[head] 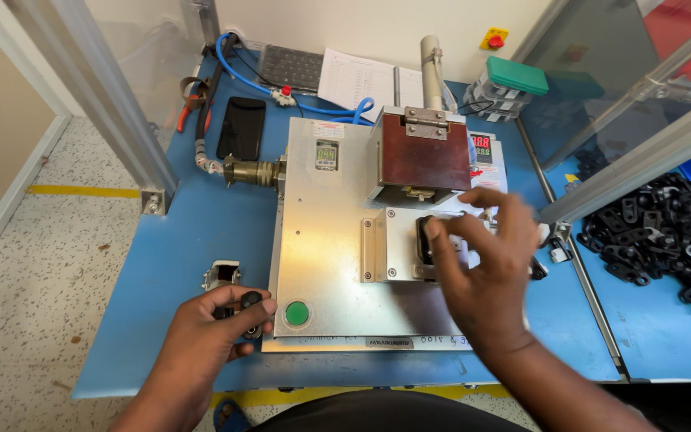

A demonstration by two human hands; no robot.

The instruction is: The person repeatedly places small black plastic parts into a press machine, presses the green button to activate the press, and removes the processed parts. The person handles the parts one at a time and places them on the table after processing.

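My left hand (213, 328) rests at the front left corner of a flat metal press machine (321, 264), fingers curled round a small black knob (249, 302) of a switch box beside the round green button (297, 313). My right hand (485, 268) hovers over the machine's small fixture plate (393, 244), fingers spread, fingertips at a black part (424, 238) seated in the plate. Whether the fingers pinch that part is unclear. Above the plate sits the brown press head (425, 158) with a metal cylinder on top.
Blue table (193, 240) carries a black phone (241, 126), blue hose, keyboard, paper sheets and a green-lidded box (515, 76). A heap of black metal brackets (665, 232) lies at the right behind an aluminium frame bar (641, 156). A metal clip (221, 274) lies near my left hand.
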